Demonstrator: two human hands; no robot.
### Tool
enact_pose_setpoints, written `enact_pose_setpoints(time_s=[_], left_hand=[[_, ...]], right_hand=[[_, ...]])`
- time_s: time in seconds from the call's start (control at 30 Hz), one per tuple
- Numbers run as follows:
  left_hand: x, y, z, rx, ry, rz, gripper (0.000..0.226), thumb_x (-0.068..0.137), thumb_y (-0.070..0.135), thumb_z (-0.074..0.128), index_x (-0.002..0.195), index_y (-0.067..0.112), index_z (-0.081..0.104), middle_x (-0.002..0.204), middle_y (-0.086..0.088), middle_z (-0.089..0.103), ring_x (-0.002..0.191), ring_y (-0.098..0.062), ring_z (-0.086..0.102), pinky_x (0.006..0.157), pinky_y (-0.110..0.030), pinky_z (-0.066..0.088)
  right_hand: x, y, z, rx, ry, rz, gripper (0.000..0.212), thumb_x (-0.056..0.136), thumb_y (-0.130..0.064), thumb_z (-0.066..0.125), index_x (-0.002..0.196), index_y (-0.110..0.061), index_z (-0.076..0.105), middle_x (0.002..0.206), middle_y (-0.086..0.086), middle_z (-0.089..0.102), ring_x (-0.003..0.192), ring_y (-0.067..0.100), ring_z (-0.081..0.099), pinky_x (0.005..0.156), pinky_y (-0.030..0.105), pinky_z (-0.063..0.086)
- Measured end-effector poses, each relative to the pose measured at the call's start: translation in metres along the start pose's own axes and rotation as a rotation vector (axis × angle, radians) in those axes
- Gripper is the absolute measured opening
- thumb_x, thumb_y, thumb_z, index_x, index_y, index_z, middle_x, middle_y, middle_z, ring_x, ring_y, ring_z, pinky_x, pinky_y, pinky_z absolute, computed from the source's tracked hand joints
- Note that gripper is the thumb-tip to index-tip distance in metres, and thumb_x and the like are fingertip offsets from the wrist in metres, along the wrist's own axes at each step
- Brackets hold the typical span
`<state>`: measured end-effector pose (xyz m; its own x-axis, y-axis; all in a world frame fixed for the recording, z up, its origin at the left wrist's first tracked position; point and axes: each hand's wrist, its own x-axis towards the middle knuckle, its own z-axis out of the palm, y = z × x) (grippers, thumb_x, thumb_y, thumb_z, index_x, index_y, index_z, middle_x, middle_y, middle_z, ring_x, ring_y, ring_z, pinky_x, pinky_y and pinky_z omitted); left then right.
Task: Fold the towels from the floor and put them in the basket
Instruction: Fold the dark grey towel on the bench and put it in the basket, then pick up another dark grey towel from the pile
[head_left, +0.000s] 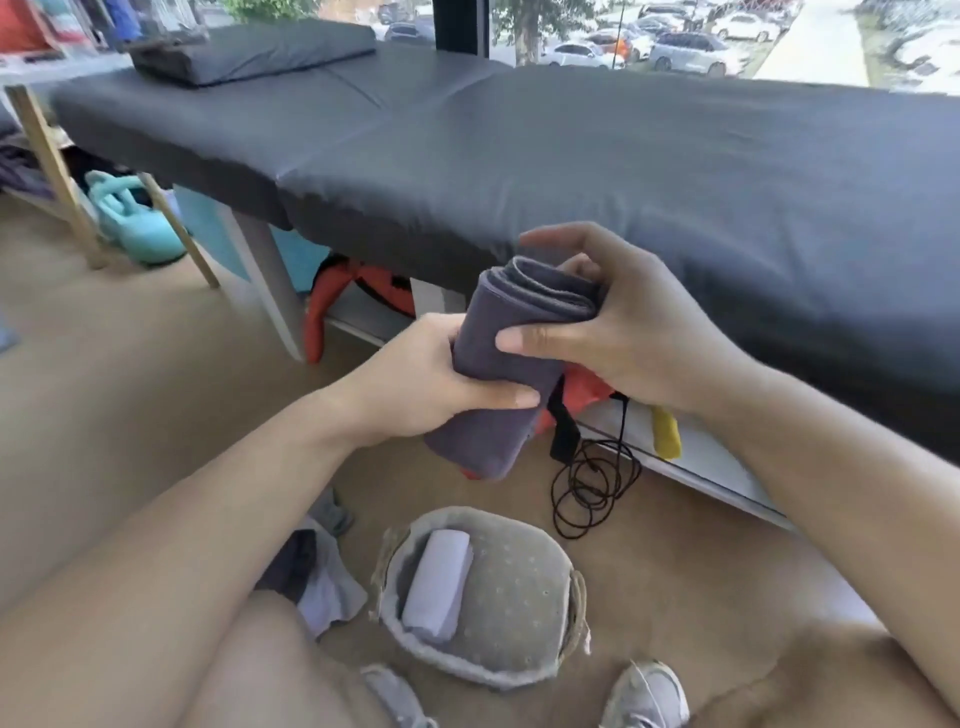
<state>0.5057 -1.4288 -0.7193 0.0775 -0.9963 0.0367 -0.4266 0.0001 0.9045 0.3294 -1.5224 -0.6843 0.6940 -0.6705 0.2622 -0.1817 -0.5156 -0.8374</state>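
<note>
A grey towel (498, 364), rolled into a thick bundle, is held in the air in front of me above the floor. My left hand (415, 384) is wrapped around its middle from the left. My right hand (613, 322) grips its upper end, thumb on the front. Below, on the floor between my feet, stands a round grey basket (530, 670) with a rolled white towel (439, 587) lying inside at its left. More loose towels (322, 577), dark and white, lie crumpled on the floor left of the basket.
A black padded massage table (571, 171) spans the view right behind the held towel. Under it lie orange items (337, 301), a yellow object (666, 434) and a coiled black cable (592, 483). Teal kettlebells (135, 218) sit at far left. My shoes (649, 696) flank the basket.
</note>
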Motion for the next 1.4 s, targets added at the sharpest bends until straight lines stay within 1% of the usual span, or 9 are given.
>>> enact_pose_setpoints(time_s=[0.13,0.33,0.53,0.67,0.8,1.03,1.17,1.3,1.4], left_hand=[[-0.007,-0.028,-0.012,-0.167,0.124,-0.022,0.031,0.072,0.019,0.082,0.102,0.015,0.075,0.097,0.001,0.079,0.093,-0.014,0.075,0.078,-0.028,0.059],[-0.012,-0.065,-0.022,-0.233,0.058,-0.170,0.030,0.079,0.008,0.081,0.106,0.021,0.075,0.102,0.004,0.079,0.097,-0.010,0.074,0.078,-0.021,0.057],[-0.003,-0.122,-0.029,0.404,-0.275,-0.465,0.058,0.069,0.029,0.091,0.120,0.027,0.065,0.119,0.009,0.069,0.105,-0.010,0.064,0.088,-0.020,0.051],[0.008,-0.154,-0.030,0.548,-0.419,-0.736,0.110,0.076,0.044,0.084,0.160,0.018,0.017,0.160,-0.005,0.036,0.142,-0.026,0.042,0.115,-0.040,0.039],[0.019,-0.166,-0.028,0.501,-0.439,-0.748,0.100,0.080,0.052,0.078,0.159,0.024,0.024,0.159,0.001,0.039,0.142,-0.023,0.042,0.118,-0.040,0.035],[0.035,-0.173,-0.021,0.472,-0.437,-0.704,0.087,0.085,0.051,0.073,0.157,0.026,0.030,0.155,0.004,0.044,0.138,-0.020,0.046,0.116,-0.033,0.034],[0.039,-0.179,-0.018,0.455,-0.461,-0.723,0.085,0.085,0.051,0.073,0.156,0.030,0.032,0.151,0.007,0.049,0.135,-0.017,0.049,0.113,-0.031,0.037],[0.043,-0.184,-0.017,0.458,-0.473,-0.733,0.084,0.084,0.052,0.073,0.155,0.031,0.032,0.150,0.009,0.050,0.134,-0.016,0.049,0.113,-0.031,0.037],[0.045,-0.185,-0.015,0.463,-0.489,-0.742,0.085,0.085,0.052,0.072,0.156,0.030,0.032,0.149,0.009,0.051,0.134,-0.016,0.050,0.112,-0.029,0.037]], right_hand=[[-0.003,0.014,0.037,0.179,-0.247,0.172,0.037,0.082,-0.036,0.080,0.116,-0.031,0.069,0.106,-0.013,0.076,0.100,0.001,0.070,0.090,0.025,0.056],[0.004,0.050,0.079,0.229,-0.234,0.295,0.023,0.092,-0.029,0.071,0.116,-0.029,0.071,0.107,-0.005,0.076,0.099,0.015,0.073,0.095,0.039,0.057],[0.013,0.099,0.118,-0.077,-0.328,0.324,0.018,0.093,-0.027,0.068,0.112,-0.025,0.067,0.100,-0.008,0.073,0.089,0.010,0.070,0.072,0.023,0.058],[0.004,0.169,0.151,-0.162,-0.599,0.566,0.011,0.094,-0.016,0.068,0.093,-0.022,0.058,0.092,-0.005,0.065,0.084,0.010,0.061,0.069,0.021,0.048],[-0.041,0.262,0.198,-0.148,-0.477,0.873,0.022,0.092,-0.014,0.065,0.114,-0.012,0.058,0.109,0.005,0.064,0.099,0.023,0.062,0.074,0.033,0.054],[-0.110,0.327,0.257,-0.036,-0.204,1.428,0.018,0.096,-0.016,0.050,0.108,-0.006,0.059,0.107,0.015,0.061,0.102,0.034,0.059,0.092,0.045,0.055],[-0.118,0.364,0.280,0.102,-0.143,1.453,0.026,0.094,-0.014,0.048,0.114,-0.002,0.059,0.104,0.017,0.063,0.099,0.033,0.059,0.096,0.048,0.053],[-0.105,0.349,0.283,0.191,-0.145,1.412,0.014,0.098,-0.012,0.046,0.092,-0.007,0.058,0.096,0.016,0.062,0.096,0.031,0.058,0.092,0.047,0.051],[-0.107,0.351,0.288,0.135,-0.163,1.325,0.018,0.101,-0.015,0.047,0.109,-0.006,0.059,0.104,0.014,0.059,0.098,0.030,0.053,0.090,0.043,0.045]])
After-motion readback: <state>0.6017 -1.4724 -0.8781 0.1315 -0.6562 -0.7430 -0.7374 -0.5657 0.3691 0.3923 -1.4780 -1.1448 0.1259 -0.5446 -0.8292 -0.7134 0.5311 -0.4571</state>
